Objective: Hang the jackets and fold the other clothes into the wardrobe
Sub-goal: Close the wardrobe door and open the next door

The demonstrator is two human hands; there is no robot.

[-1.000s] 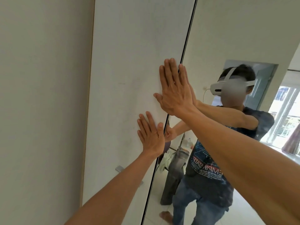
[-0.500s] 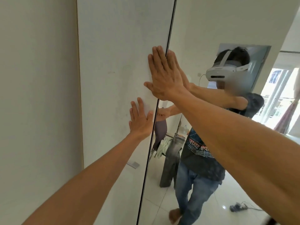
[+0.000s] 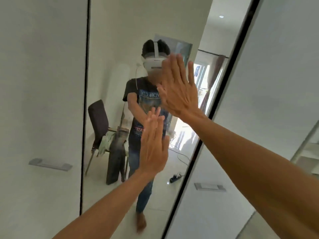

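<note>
I face the wardrobe's sliding doors. My left hand (image 3: 152, 149) lies flat with straight fingers on the mirrored door (image 3: 110, 49). My right hand (image 3: 179, 87) is also flat on the mirror, higher up, fingers spread. Both hands hold nothing. In the mirror's reflection, a dark chair (image 3: 99, 123) carries draped clothes, among them grey jeans (image 3: 116, 157) and a pale garment (image 3: 105, 144). No jackets show.
A white door panel (image 3: 43, 83) with a metal handle (image 3: 50, 164) stands left of the mirror. Another white panel (image 3: 267, 83) with a handle (image 3: 209, 186) is to the right. Shelves (image 3: 310, 152) show at the far right. A cable and power strip (image 3: 176, 176) lie on the floor in the reflection.
Both flat hands were on the white panel's edge beside the mirror; now they lie on the mirrored door, which spans the middle of the view, and a second white panel appears right.
</note>
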